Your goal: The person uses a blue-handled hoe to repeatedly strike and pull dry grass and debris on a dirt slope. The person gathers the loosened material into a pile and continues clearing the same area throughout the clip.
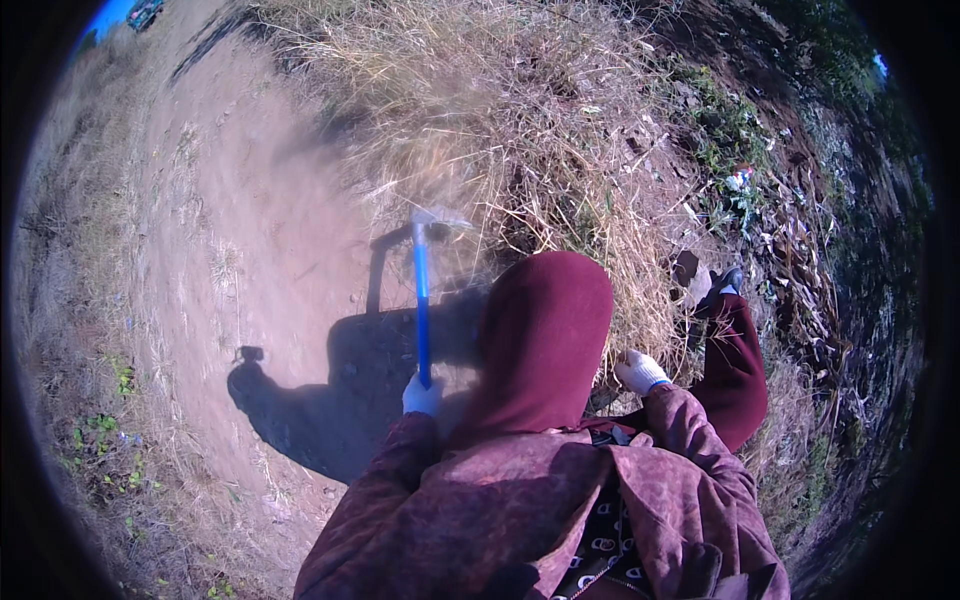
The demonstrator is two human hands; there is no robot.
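My left hand (421, 396), in a white glove, grips the lower end of the blue handle of a short hoe (421, 300). Its grey metal head is raised at the far end, slightly blurred, with the blade pointing right toward the grass. In a white glove with a blue cuff edge, my right hand (642, 372) is curled at the base of a clump of dry grass (637, 319); stalks run into the fingers, which are partly hidden. Between the two hands rises my bent knee in maroon trousers (547, 330).
Bare dirt (247, 187) lies on the left, with my shadow (367, 382) across it. Dry grass (450, 82) spreads ahead. To the right are my other leg with a dark shoe (729, 280), green weeds (739, 142), dead leaves (802, 262) and a stone (694, 281).
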